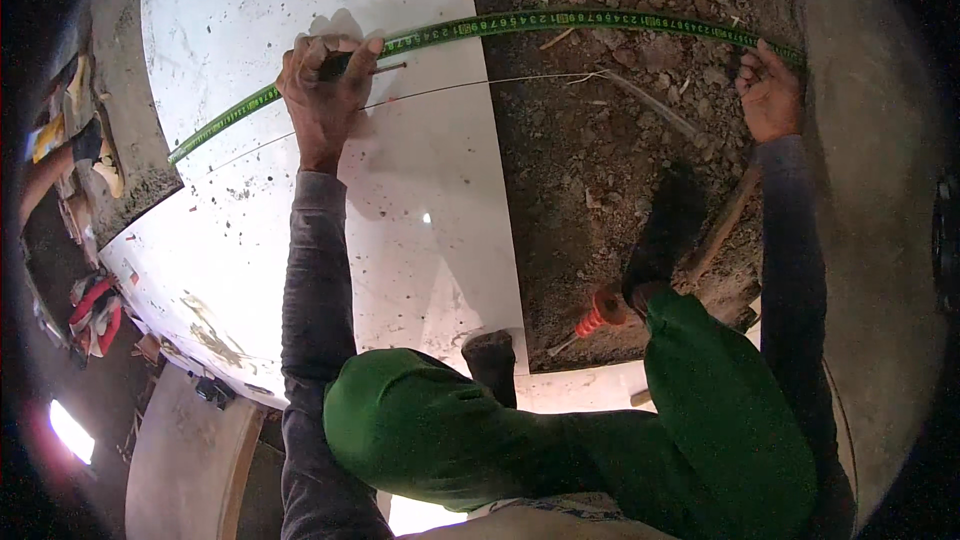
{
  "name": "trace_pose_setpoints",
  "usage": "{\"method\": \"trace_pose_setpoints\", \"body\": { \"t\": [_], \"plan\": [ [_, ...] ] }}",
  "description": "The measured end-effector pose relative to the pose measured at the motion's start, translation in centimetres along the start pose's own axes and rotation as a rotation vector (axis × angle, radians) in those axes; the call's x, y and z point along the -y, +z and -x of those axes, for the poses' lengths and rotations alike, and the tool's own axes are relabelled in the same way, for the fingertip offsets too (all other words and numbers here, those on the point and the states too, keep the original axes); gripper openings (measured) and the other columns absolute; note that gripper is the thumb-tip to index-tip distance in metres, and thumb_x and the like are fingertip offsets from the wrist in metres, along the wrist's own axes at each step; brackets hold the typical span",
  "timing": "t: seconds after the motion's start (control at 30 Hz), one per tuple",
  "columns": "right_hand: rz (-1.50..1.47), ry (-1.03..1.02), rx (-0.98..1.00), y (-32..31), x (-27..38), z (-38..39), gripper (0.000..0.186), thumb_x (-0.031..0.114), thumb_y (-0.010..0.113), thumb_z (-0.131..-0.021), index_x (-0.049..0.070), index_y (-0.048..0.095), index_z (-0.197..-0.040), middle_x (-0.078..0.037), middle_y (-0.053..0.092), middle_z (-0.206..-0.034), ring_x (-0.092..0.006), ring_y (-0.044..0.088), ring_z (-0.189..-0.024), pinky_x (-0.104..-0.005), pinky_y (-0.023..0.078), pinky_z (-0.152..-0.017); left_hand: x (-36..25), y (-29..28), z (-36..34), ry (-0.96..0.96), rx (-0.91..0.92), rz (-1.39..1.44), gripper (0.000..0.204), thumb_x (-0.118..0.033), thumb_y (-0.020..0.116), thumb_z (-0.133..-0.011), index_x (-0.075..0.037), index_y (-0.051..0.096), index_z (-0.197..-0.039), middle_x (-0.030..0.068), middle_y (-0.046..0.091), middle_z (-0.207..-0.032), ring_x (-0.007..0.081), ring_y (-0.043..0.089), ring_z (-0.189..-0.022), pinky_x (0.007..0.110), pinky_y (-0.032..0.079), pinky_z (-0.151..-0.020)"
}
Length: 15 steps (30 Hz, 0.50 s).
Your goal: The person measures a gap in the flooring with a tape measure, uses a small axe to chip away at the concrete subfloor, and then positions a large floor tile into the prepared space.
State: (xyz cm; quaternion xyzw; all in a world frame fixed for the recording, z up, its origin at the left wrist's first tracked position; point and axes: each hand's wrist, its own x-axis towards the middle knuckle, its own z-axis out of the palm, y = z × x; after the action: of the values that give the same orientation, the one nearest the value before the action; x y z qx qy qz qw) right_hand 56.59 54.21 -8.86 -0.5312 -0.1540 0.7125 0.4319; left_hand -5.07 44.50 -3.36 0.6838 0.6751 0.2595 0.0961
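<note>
A green tape measure [545, 21] stretches from the left edge of a white panel [420, 160], across bare rubble, to the wall side on the right. My left hand [325, 90] is closed round the blade over the panel. Out of that hand sticks a thin nail-like rod [390, 67]; a dark piece inside the fingers is partly hidden. At the far right my right hand [772, 100] pinches the tape near its end, beside the wall. Below the tape runs a thin wire or string [450, 88], ending in a loose twist on the rubble.
Broken rubble and dirt [570, 190] lie right of the panel, bordered by a plain wall [870, 240]. A red-handled chisel [600, 315] rests near my shoe. Red-and-white gloves or cloth [95, 315] lie at the left, above a curved board [185, 450].
</note>
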Motion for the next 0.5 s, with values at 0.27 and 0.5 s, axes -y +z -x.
{"method": "trace_pose_setpoints", "body": {
  "t": [0.27, 0.5],
  "plan": [
    [-0.005, -0.004, 0.005, 1.7, -0.8, 0.6, 0.061, 0.014, 0.058, -0.108, 0.006, 0.033, -0.162, -0.010, 0.054, -0.131, -0.0243, 0.055, -0.107, -0.0418, 0.054, -0.087, 1.3, -0.6, 0.4, 0.039, -0.050, 0.044, 0.027, -0.018, 0.086, -0.084, -0.040, 0.078, -0.097, -0.0081, 0.068, -0.092, 0.0191, 0.063, -0.087, 0.038, 0.049, -0.080],
    [-0.022, -0.041, -0.038, 3.8, -1.7, 1.5, 0.043, 0.022, 0.066, -0.103, 0.005, 0.055, -0.141, -0.008, 0.062, -0.109, -0.0193, 0.057, -0.091, -0.0400, 0.051, -0.083, 3.1, 0.6, 0.6, 0.027, -0.038, 0.097, 0.014, -0.012, 0.086, -0.084, -0.011, 0.072, -0.084, 0.0028, 0.071, -0.085, 0.0231, 0.063, -0.080, 0.039, 0.049, -0.080]
  ]
}}
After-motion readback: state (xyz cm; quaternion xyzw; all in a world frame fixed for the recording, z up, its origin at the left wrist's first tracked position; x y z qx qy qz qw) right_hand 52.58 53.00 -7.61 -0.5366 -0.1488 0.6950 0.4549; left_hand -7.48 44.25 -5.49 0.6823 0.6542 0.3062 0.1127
